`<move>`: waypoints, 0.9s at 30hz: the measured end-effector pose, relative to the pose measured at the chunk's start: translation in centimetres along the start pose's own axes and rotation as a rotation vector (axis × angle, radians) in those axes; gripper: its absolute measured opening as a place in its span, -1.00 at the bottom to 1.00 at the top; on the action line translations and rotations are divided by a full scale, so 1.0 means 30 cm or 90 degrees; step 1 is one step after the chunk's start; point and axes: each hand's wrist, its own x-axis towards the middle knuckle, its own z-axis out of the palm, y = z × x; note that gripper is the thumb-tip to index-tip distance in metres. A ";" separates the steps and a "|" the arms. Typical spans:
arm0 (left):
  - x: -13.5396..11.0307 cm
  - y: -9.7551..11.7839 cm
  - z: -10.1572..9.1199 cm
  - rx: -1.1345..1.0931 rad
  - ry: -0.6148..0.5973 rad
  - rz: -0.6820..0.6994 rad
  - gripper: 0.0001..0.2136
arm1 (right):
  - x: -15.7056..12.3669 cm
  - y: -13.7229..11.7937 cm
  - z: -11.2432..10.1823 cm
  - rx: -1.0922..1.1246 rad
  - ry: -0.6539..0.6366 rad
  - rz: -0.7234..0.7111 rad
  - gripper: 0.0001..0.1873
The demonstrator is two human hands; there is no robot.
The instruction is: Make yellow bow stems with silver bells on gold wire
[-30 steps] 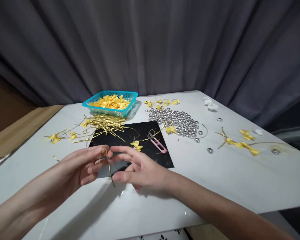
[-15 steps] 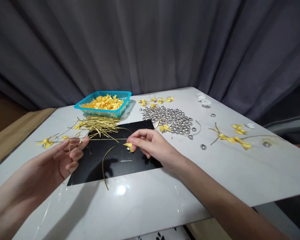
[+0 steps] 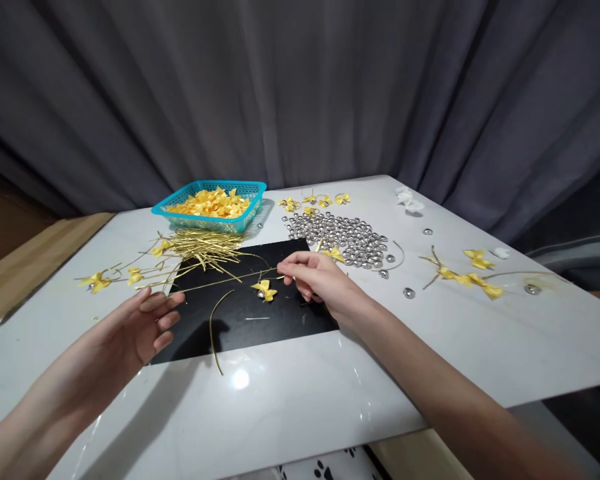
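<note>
Over a black mat, a thin gold cord stretches between my two hands. My left hand pinches its left end between thumb and index finger, the other fingers loosely curled. At the right end, the fingertips of my right hand are closed on the cord. A yellow ribbon bow with a small silver bead shows just below the cord, near my right fingertips; I cannot tell whether it hangs from the cord or lies on the mat. A loose curved gold cord and a needle-like piece lie nearby.
A blue basket of yellow bows stands at the back left, before a pile of gold cords. Silver beads lie heaped right of centre. Several corded bows lie around the white table.
My right hand has moved right and slightly up, off the yellow bow, which now shows fully. My left hand has shifted slightly right and down. The cord now slants upward to the right.
</note>
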 end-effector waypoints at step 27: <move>-0.009 -0.136 0.034 -0.298 -0.009 -0.125 -0.69 | -0.039 0.012 0.011 0.438 -0.215 -0.044 -0.89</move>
